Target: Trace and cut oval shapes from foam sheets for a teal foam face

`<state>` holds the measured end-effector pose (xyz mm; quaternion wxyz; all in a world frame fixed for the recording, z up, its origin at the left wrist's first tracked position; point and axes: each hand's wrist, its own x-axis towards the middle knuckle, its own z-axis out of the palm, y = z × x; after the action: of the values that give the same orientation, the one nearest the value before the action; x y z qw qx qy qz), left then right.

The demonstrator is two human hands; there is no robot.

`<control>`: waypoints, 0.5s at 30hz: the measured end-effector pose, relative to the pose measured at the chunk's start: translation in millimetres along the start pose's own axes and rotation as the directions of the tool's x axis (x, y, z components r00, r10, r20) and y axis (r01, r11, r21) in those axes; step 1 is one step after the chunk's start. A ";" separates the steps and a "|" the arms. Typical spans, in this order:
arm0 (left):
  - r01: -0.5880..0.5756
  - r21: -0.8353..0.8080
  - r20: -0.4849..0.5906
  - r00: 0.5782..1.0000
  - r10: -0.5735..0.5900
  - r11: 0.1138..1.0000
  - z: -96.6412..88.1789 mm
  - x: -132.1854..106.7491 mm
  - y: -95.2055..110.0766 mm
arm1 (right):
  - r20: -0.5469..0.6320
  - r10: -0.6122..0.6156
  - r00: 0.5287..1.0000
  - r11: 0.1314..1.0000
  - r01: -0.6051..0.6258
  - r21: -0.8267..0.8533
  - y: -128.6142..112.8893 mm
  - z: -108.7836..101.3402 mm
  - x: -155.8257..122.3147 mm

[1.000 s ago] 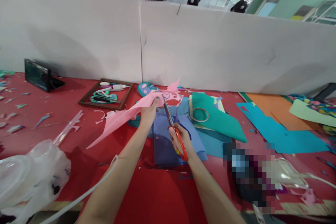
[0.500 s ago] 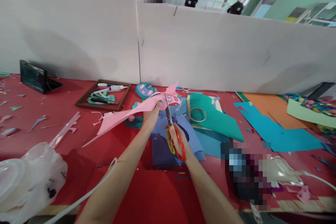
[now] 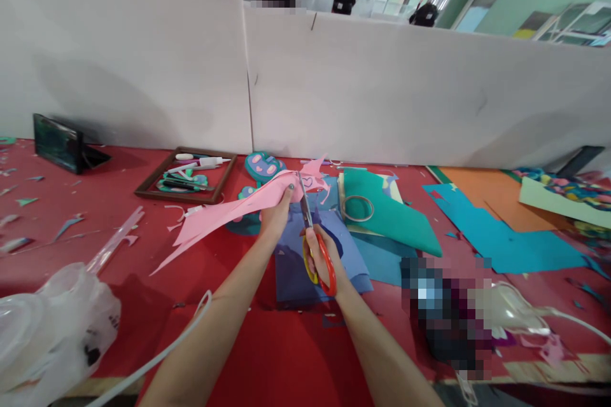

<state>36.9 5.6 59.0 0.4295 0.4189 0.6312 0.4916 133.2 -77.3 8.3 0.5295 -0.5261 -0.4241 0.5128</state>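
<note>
- Pink sheet point(image 3: 210, 215) up in the air over the red table point(image 3: 153, 305), its right end above the blue sheets point(image 3: 296, 280), its long tail sloping down leftward.
- Left hand point(image 3: 277, 213) pinching that sheet near the right end, thumb on top, just beside the blades.
- Right hand point(image 3: 319, 251) wrapped round the scissors point(image 3: 308, 217), red and yellow handles; the blades' gap? Can't tell!
- And there's a drawn heart point(image 3: 307, 182), right next to the blades. Short snips would suit, I'd say, turning the sheet rather than the scissors.
- Careful, thumb close by! Best kept clear of the cutting line.
- That floppy tail could tug; tension should stay even.
</note>
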 end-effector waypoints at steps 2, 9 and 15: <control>0.016 0.020 0.000 1.000 -0.016 1.000 0.5 0.1 0.5 | -0.014 0.003 1.000 1.000 -0.003 -0.001 0.2 0.1 -0.1; 0.006 0.044 -0.008 1.000 -0.006 0.999 2.0 -0.3 2.8 | -0.018 0.030 0.999 0.999 -0.030 -0.011 -1.0 0.1 -0.4; -0.038 -0.006 -0.023 0.999 0.038 0.999 2.5 4.1 -5.4 | -0.026 0.027 0.999 0.999 -0.026 0.021 -2.5 1.5 -2.1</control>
<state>37.6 9.3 52.9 0.4142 0.4238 0.6264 0.5064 131.7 -79.0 11.2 0.5337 -0.5329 -0.4048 0.5170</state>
